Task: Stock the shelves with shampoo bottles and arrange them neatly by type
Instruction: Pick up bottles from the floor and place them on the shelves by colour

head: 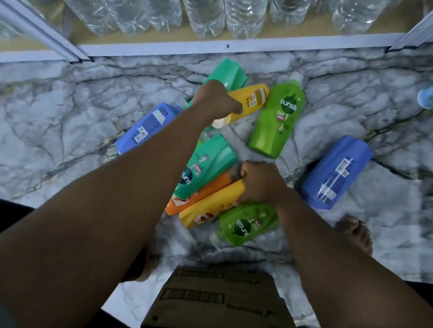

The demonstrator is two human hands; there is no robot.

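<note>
View from above onto a marble-patterned floor (50, 120). The left hand (214, 99) reaches forward and closes its fingers around a yellow bottle (251, 99) lying label-side up, the cap end of that bottle showing pale just below the hand. The right hand (259, 183) is curled shut over the upper end of a second yellow bottle (211, 204), which lies slanted in a small heap. In that heap, touching one another, lie a teal bottle (207, 165), an orange bottle (200, 193) wedged between the teal and the second yellow one, and a light-green bottle (246, 224) just beside the right wrist. Another teal bottle (227, 74) lies partly hidden behind the left hand. A bright green bottle (277, 119) marked "sunsilk" rests flat beside the first yellow bottle, cap pointing toward the shelf. Two blue bottles lie apart on either side, back labels up: the left blue bottle (147, 127) partly covered by the left forearm, the right blue bottle (335, 171) well clear of the heap. A bare foot (357, 232) stands near the right blue bottle. A cardboard box (222, 302) sits closest to the camera. At top, a low shelf (170, 47) carries a row of clear water bottles (203, 5); further bottles at the far right edge are blurred.
</note>
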